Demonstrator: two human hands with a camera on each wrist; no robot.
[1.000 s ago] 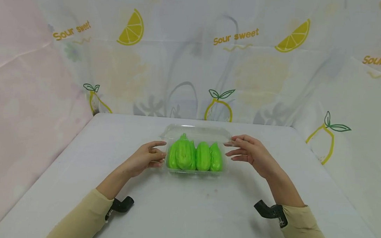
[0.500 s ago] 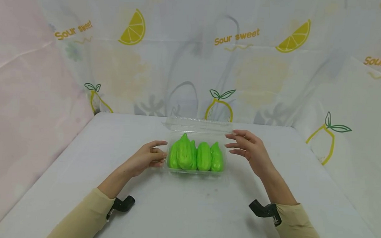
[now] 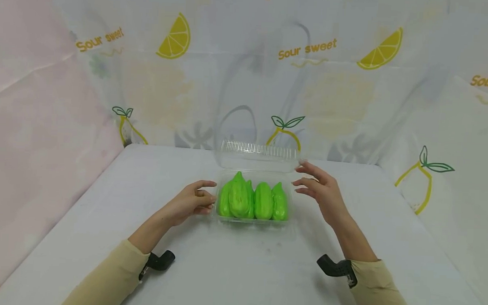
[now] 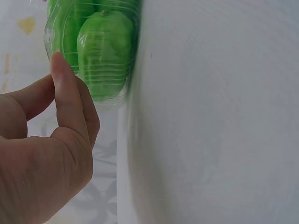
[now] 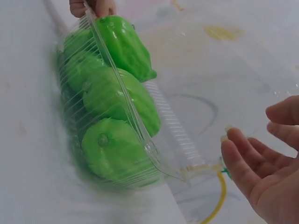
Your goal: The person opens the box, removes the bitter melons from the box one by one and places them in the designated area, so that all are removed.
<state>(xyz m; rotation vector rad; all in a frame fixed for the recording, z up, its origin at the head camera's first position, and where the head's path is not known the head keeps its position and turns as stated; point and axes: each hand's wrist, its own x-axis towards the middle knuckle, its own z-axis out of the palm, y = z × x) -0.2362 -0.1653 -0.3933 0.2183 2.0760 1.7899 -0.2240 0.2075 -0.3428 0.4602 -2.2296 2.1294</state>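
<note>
A clear plastic clamshell container point(image 3: 251, 221) holds several bright green gourd-like vegetables point(image 3: 239, 198) standing side by side. Its clear lid point(image 3: 260, 162) is tilted up and back behind them. My left hand point(image 3: 187, 202) pinches the container's left rim; in the left wrist view one fingertip point(image 4: 58, 60) lies on the rim beside the green vegetables point(image 4: 105, 51). To the right, my right hand point(image 3: 321, 189) has loosely spread fingers, the uppermost fingertip right at the lid's right corner. The right wrist view shows these fingers point(image 5: 236, 161) relaxed, the see-through lid beyond them.
The white tabletop point(image 3: 240, 269) stretches around the container. Behind it hangs a pale cloth point(image 3: 238, 80) printed with lemons and lettering, and similar cloth rises at both sides. A black camera mount sits on each wrist: left point(image 3: 161, 260), right point(image 3: 334, 265).
The lid has swung upward and back, now standing higher behind the vegetables. My right hand has risen slightly along with it, its fingers a little more spread. The left hand stays at the left rim.
</note>
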